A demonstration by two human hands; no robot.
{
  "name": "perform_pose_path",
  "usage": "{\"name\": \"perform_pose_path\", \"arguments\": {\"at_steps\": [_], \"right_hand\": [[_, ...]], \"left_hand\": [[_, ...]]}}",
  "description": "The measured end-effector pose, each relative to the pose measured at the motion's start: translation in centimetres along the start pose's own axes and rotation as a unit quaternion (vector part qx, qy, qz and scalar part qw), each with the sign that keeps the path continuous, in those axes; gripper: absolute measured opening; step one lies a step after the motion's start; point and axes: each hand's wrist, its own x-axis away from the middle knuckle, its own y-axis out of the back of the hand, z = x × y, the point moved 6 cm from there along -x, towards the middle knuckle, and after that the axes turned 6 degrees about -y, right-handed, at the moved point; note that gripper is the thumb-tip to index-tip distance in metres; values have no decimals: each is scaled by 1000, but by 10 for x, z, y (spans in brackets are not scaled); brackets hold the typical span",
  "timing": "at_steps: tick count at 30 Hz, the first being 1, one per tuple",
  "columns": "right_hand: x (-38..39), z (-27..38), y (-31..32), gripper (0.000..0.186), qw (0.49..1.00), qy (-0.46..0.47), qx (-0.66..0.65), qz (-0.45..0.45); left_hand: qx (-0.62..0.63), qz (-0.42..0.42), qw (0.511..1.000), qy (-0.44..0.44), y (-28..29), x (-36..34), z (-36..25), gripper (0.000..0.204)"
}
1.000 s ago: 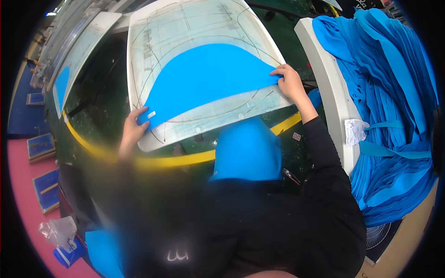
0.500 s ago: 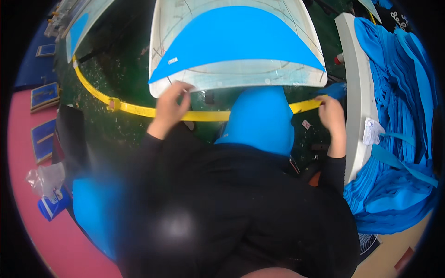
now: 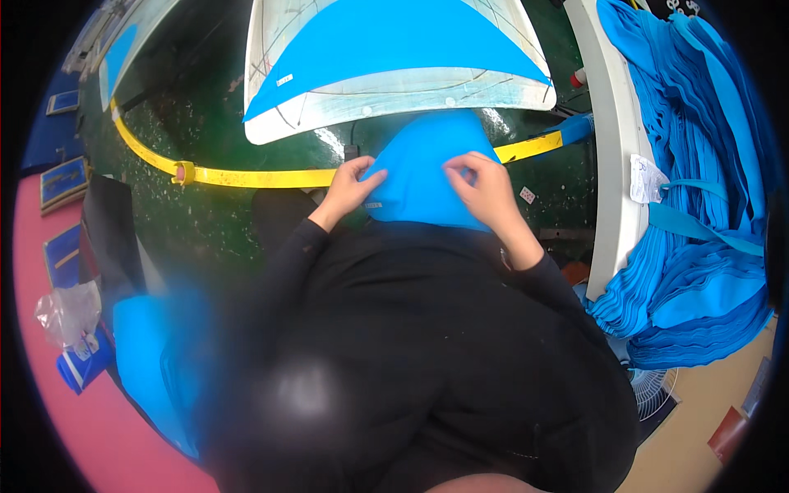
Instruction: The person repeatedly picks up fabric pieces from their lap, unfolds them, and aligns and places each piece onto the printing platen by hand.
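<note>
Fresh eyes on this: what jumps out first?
The smooth blue fabric piece on the pale board, top centre. Lower in the view, the left hand sits at the edge of a second blue piece, the right hand over it. Far right, a big layered blue stack.

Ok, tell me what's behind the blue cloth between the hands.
A yellow band shows on both sides of the blue cloth, with green floor around it. Any stretch between, and whatever lies directly under the cloth, is covered.
</note>
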Motion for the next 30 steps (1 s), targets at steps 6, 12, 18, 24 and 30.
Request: {"name": "perform_pose_path", "arguments": {"at_steps": [6,12,18,24,30], "right_hand": [[-12,14,-50,22,987,-47,-146,49],[-16,3,-62,18,974,-73,-203,71],[-15,-3,-71,14,957,-82,-265,87],[-10,3,-53,14,949,-71,-296,81],[2,15,-29,22,963,3,-260,70]], "left_hand": [[-240,-81,948,-191,-12,28,-99,21],[-144,-80,981,-106,-10,28,-79,22],[-8,-57,998,7,-8,5,-29,30],[-207,-208,949,-112,19,5,-38,44],[-50,131,987,-83,-35,6,-68,42]]}}
